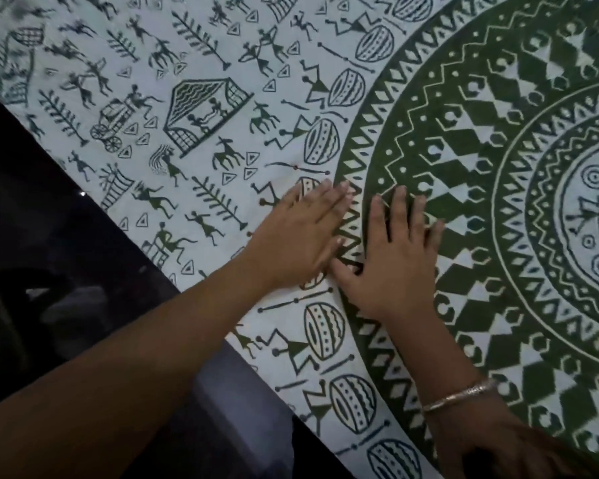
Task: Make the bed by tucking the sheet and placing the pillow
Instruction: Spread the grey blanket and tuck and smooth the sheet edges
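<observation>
Clearly the left hand [298, 233] and right hand [391, 261] lay flat, fingers straight, gripping nothing. They pressed the sheet [222, 39] near the edge of the bed [237, 385], probably smoothing it.
</observation>
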Available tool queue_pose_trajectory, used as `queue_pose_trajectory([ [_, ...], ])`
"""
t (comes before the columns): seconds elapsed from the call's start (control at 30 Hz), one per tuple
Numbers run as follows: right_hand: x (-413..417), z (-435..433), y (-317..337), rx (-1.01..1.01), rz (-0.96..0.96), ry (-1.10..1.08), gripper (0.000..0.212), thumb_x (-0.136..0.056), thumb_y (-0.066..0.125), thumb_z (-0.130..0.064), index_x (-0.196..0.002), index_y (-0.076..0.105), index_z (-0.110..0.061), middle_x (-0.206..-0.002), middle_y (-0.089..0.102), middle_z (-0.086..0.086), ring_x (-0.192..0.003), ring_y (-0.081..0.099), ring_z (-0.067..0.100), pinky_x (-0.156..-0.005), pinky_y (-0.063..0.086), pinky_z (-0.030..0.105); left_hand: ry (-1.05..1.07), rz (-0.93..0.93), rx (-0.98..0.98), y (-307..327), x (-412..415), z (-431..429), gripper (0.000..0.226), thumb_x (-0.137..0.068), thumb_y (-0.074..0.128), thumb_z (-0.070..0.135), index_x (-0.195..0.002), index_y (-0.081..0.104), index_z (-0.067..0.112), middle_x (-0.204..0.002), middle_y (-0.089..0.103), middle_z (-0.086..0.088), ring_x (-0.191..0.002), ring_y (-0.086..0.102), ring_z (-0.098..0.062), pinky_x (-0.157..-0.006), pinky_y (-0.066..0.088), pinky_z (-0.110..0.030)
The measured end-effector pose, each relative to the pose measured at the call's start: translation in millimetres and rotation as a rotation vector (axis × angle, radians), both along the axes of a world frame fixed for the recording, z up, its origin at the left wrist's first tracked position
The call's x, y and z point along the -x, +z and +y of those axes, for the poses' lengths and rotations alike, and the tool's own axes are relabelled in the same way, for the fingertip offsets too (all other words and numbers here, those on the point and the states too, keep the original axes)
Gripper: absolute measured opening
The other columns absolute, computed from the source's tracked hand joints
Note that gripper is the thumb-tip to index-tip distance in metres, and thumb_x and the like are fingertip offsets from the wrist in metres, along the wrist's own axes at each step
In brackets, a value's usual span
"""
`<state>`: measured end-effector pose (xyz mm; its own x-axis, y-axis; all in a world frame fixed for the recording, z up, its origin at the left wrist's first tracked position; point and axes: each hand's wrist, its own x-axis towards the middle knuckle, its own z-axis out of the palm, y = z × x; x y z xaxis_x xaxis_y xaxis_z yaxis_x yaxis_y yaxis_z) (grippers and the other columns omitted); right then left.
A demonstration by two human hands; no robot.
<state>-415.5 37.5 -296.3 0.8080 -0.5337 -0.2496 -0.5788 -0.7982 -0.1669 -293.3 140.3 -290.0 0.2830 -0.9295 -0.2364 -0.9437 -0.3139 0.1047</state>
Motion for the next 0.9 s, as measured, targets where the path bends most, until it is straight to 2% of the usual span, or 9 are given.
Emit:
queue_pose_trajectory([
  [0.13, -21.2, 31.4, 0.6, -0.006, 0.025, -0.029, 0.090, -0.084, 0.013, -0.070, -0.151, 0.006, -0.011, -0.155, -0.002, 0.027, -0.141, -0.009, 0.046, -0.112, -0.006, 0.061, 0.170, -0.085, -0.040, -6.5, -50.6, 23.1, 0.065, -0.093, 0.007, 0.055, -0.151, 0.001, 0.024, -0.159, 0.001, 0.000, -0.146, 0.000, -0.025, -0.116, -0.002, -0.046],
  [0.23, -54.5, 45.3, 0.2, -0.034, -0.011, 0.202, 0.084, -0.084, 0.013, -0.067, -0.151, 0.006, -0.017, -0.157, 0.000, 0.021, -0.141, -0.009, 0.046, -0.111, -0.008, 0.062, 0.324, -0.116, -0.032, -3.5, -76.7, 33.9, 0.063, -0.095, 0.008, 0.050, -0.151, 0.004, 0.021, -0.159, 0.002, -0.004, -0.146, 0.000, -0.027, -0.115, 0.000, -0.050],
  [0.3, -70.0, 38.9, -0.5, -0.031, -0.036, 0.301, 0.085, -0.083, 0.011, -0.067, -0.151, 0.005, -0.015, -0.159, 0.001, 0.013, -0.144, -0.008, 0.039, -0.113, -0.004, 0.060, 0.218, -0.084, 0.000, -0.3, -73.6, 32.4, 0.063, -0.095, 0.013, 0.044, -0.151, 0.008, 0.016, -0.159, 0.006, -0.007, -0.145, 0.003, -0.027, -0.115, 0.003, -0.050],
  [0.37, -76.1, 24.7, -1.9, -0.025, -0.035, 0.225, 0.096, -0.078, 0.011, -0.077, -0.151, 0.001, -0.016, -0.159, -0.002, 0.012, -0.144, -0.009, 0.035, -0.114, -0.007, 0.055, 0.061, -0.056, 0.001, -2.3, -68.2, 34.5, 0.062, -0.095, 0.015, 0.043, -0.151, 0.008, 0.016, -0.158, 0.007, -0.005, -0.145, 0.005, -0.023, -0.117, 0.003, -0.046],
  [0.47, -74.3, 14.9, -1.9, -0.029, -0.001, 0.031, 0.113, -0.067, 0.010, -0.091, -0.152, 0.001, -0.018, -0.158, -0.003, 0.019, -0.144, -0.010, 0.037, -0.113, -0.010, 0.050, 0.115, -0.074, -0.015, -5.4, -86.5, 46.9, 0.066, -0.094, 0.015, 0.054, -0.151, 0.006, 0.023, -0.159, 0.003, 0.000, -0.146, 0.002, -0.021, -0.117, 0.002, -0.046],
  [0.6, -96.4, 31.6, -1.7, 0.015, 0.015, -0.047, 0.097, -0.079, 0.011, -0.077, -0.151, 0.006, -0.012, -0.154, 0.002, 0.030, -0.141, -0.004, 0.048, -0.111, -0.003, 0.059, 0.293, -0.087, 0.003, -3.3, -141.6, 61.4, 0.071, -0.093, 0.019, 0.061, -0.151, 0.006, 0.024, -0.159, 0.006, 0.002, -0.146, 0.003, -0.021, -0.116, 0.001, -0.043],
  [0.67, -123.4, 43.5, -2.4, 0.034, 0.008, -0.059, 0.090, -0.083, 0.012, -0.070, -0.151, 0.007, -0.012, -0.153, 0.002, 0.032, -0.139, -0.005, 0.051, -0.111, -0.003, 0.061, 0.328, -0.095, -0.012, -3.2, -159.3, 62.1, 0.075, -0.090, 0.014, 0.064, -0.151, 0.007, 0.022, -0.159, 0.008, 0.002, -0.146, 0.005, -0.023, -0.115, 0.001, -0.046],
  [0.8, -186.3, 65.8, -5.7, -0.001, -0.026, 0.166, 0.077, -0.087, 0.013, -0.061, -0.152, 0.002, -0.022, -0.156, -0.006, 0.023, -0.139, -0.012, 0.049, -0.109, -0.010, 0.063, 0.224, -0.126, -0.035, -1.9, -178.3, 72.0, 0.069, -0.091, 0.010, 0.054, -0.151, 0.014, 0.020, -0.158, 0.014, -0.001, -0.145, 0.013, -0.026, -0.114, 0.009, -0.051],
  [0.9, -216.5, 51.3, -7.8, 0.048, -0.022, 0.277, 0.080, -0.085, 0.004, -0.071, -0.152, -0.003, -0.027, -0.159, -0.007, 0.010, -0.142, -0.013, 0.041, -0.110, -0.008, 0.062, 0.364, -0.129, 0.013, 1.4, -223.1, 97.7, 0.070, -0.091, 0.011, 0.060, -0.151, 0.016, 0.024, -0.158, 0.014, -0.001, -0.145, 0.012, -0.026, -0.114, 0.006, -0.050],
])
